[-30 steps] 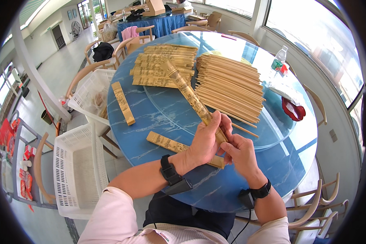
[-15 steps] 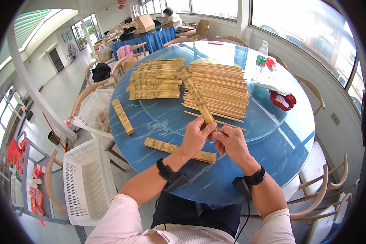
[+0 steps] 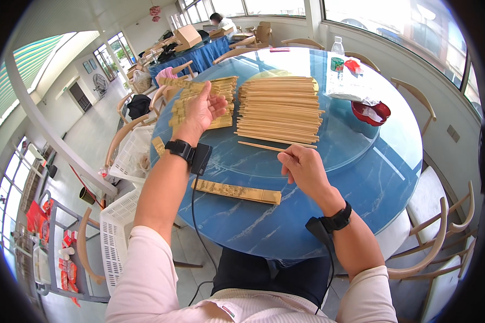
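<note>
My left hand (image 3: 202,110) reaches out over a pile of yellow paper sleeves (image 3: 223,89) at the far left of the round blue table (image 3: 328,215). Its thumb and fingers hold a long filled sleeve (image 3: 175,83) above that pile. My right hand (image 3: 303,168) is nearer me, its fingertips pinched on the end of a single bare chopstick (image 3: 261,146) lying on the glass turntable. A broad stack of bare chopsticks (image 3: 277,107) lies just beyond it. One flat sleeve (image 3: 237,192) lies on the table between my arms.
Another sleeve (image 3: 158,145) sits at the table's left edge. A red bowl (image 3: 369,113), a plastic bag (image 3: 350,89) and a water bottle (image 3: 337,54) stand at the far right. White plastic baskets (image 3: 118,231) and wooden chairs (image 3: 442,242) ring the table. A person (image 3: 221,21) sits far back.
Both hands were together on one long sleeve near me. My left hand has carried it away to the far pile, and my right hand has gone to a single chopstick.
</note>
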Motion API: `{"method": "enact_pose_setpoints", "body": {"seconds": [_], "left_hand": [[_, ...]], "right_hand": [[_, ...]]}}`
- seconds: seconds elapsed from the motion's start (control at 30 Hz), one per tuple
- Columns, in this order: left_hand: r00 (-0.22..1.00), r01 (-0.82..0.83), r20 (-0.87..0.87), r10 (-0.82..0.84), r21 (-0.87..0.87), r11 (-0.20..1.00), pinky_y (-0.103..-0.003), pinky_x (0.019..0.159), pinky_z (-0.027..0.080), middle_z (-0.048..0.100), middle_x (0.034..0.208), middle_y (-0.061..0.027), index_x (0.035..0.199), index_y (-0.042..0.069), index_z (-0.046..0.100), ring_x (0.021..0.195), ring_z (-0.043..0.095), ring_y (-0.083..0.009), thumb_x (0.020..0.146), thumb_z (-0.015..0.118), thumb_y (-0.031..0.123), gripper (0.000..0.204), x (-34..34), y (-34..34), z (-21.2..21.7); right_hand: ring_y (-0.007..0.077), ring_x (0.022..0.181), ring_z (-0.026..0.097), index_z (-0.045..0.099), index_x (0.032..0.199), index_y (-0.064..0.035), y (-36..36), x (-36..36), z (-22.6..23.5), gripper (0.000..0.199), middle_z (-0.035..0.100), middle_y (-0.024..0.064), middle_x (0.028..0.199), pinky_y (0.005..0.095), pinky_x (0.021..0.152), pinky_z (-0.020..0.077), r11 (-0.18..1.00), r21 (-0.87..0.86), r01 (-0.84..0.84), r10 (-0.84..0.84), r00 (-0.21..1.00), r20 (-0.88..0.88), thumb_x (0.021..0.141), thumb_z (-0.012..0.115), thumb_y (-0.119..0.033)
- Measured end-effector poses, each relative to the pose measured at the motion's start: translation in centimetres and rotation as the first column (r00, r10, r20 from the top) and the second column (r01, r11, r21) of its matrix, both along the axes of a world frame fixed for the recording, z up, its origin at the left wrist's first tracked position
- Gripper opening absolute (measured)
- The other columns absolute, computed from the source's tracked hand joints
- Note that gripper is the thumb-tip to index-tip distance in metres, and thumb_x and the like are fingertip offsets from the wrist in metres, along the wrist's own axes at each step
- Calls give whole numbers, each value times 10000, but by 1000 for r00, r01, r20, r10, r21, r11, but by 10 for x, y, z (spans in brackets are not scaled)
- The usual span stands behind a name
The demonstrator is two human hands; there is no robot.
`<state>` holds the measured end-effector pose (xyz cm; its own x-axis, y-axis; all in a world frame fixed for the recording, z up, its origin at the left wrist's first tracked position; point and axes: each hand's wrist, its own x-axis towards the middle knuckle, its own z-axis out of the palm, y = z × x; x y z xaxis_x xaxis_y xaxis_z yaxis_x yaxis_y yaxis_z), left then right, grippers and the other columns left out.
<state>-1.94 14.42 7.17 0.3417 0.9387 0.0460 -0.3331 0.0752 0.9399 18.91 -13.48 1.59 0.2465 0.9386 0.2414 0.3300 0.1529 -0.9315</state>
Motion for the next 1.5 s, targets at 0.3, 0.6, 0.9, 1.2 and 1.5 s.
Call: {"method": "enact_pose_setpoints", "body": {"seconds": [0.3,0.6,0.9,1.2,1.5], "left_hand": [[886,-54,-462,41,-16,998,-326,623,576,757,936,-44,1037,80,708,766,719,-151,1014,717,216,138,-52,-6,-74],[604,358,-777,179,465,810,-260,536,506,733,843,-4,1052,70,769,721,664,-91,959,747,119,107,-13,-36,-71],[557,645,-649,518,731,222,-423,870,557,701,1085,-159,1150,5,743,976,672,-359,901,779,76,261,19,-48,-92],[437,694,-812,386,578,429,-434,838,553,677,1046,-134,1060,32,690,952,679,-344,890,781,60,195,12,-62,-68],[505,699,-771,388,629,339,-429,877,539,633,1043,-142,1268,22,707,971,654,-348,888,800,82,396,17,-64,-74]], "right_hand": [[134,527,605,682,913,29,6,19,-11,232,682,78,700,306,506,488,989,98,110,-125,979,160,1057,663,-152],[258,594,672,687,892,34,26,43,-29,204,685,143,680,384,593,528,914,273,298,-381,861,336,993,688,-143],[474,794,676,687,881,13,26,71,-25,164,691,267,818,535,708,543,842,326,430,-526,787,322,940,655,-137],[453,806,698,720,910,11,22,90,-22,195,714,248,830,502,734,557,770,343,539,-632,719,289,962,679,-173],[429,808,710,738,914,11,18,95,-17,197,735,223,850,467,729,561,744,336,578,-663,702,260,953,737,-182]]}}
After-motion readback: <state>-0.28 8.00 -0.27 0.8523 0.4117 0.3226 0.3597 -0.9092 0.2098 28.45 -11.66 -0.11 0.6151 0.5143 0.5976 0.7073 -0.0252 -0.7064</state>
